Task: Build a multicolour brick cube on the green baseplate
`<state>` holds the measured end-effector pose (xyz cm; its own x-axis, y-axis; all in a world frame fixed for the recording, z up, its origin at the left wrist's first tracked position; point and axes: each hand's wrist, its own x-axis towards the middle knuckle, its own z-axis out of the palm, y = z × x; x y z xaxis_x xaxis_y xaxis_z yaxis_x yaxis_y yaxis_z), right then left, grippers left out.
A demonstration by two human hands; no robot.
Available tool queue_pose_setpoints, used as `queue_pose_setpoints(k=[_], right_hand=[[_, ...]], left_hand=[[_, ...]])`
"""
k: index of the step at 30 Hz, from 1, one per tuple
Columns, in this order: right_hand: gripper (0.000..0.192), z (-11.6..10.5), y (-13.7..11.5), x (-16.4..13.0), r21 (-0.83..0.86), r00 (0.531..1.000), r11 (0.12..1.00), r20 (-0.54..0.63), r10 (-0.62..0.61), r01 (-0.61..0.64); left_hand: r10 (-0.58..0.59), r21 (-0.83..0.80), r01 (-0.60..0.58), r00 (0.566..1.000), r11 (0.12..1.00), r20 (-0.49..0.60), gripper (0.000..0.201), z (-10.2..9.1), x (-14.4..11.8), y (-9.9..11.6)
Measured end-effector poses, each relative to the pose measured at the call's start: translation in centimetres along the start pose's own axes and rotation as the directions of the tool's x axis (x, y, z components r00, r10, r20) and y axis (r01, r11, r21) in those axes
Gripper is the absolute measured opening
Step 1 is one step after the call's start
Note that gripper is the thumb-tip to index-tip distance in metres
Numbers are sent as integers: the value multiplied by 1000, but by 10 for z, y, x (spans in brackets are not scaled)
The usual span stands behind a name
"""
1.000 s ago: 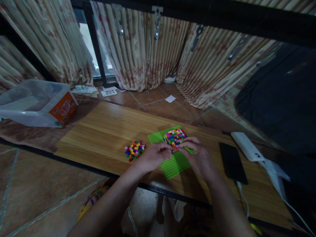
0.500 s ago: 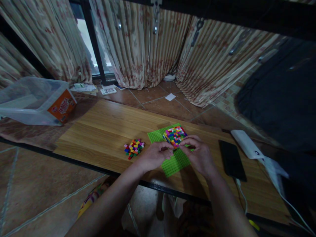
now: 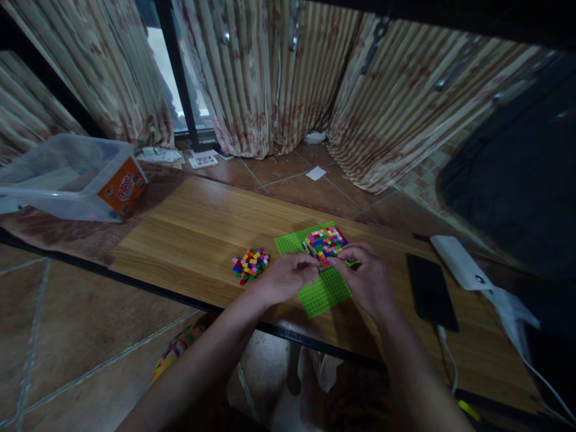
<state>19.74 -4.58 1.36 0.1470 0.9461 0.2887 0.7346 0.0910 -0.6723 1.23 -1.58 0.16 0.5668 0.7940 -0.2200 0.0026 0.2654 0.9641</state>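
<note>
A block of many-coloured toy bricks (image 3: 327, 241) stands on a green studded baseplate (image 3: 326, 296). At its near left corner, my left hand (image 3: 288, 277) has its thumb and fingers curled together; anything between the fingertips is too small to make out. My right hand (image 3: 368, 279) is pinched at the block's near right side, its fingertips touching or almost touching the bricks. What it holds, if anything, is hidden. Left of the baseplate lies a pile of loose small bricks (image 3: 251, 265) in mixed colours.
The wooden table (image 3: 193, 222) carries a black phone (image 3: 432, 292) with a white cable and a white power bank (image 3: 459, 262) on the right. A clear plastic bin (image 3: 81, 180) with an orange label stands at the far left. Curtains (image 3: 270, 78) hang behind.
The whole view has shifted slightly, so everything on the table appears a little farther right. Both hands stay at the block's near side, with the left fingertips slightly lower against it.
</note>
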Motion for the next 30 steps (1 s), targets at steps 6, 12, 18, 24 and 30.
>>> queue_pose_setpoints(k=[6, 12, 18, 24, 30], right_hand=[[24, 4, 2, 1, 36, 999, 999, -28, 28, -27], [25, 6, -1, 2, 45, 998, 998, -39, 49, -47], [25, 0, 0, 3, 82, 999, 995, -4, 51, -51], [23, 0, -7, 0, 265, 976, 955, -133, 173, -134], [15, 26, -40, -14, 170, 990, 976, 15, -143, 138]], left_hand=[[27, -2, -27, 999, 1000, -41, 14, -7, 0, 1], [18, -11, -18, 998, 1000, -53, 15, -9, 1, -3], [16, -90, -28, 990, 996, -138, 13, -20, 0, 5], [92, -216, -203, 895, 955, -435, 12, -45, -9, 30], [88, -287, -372, 730, 883, -678, 16, -71, -20, 41]])
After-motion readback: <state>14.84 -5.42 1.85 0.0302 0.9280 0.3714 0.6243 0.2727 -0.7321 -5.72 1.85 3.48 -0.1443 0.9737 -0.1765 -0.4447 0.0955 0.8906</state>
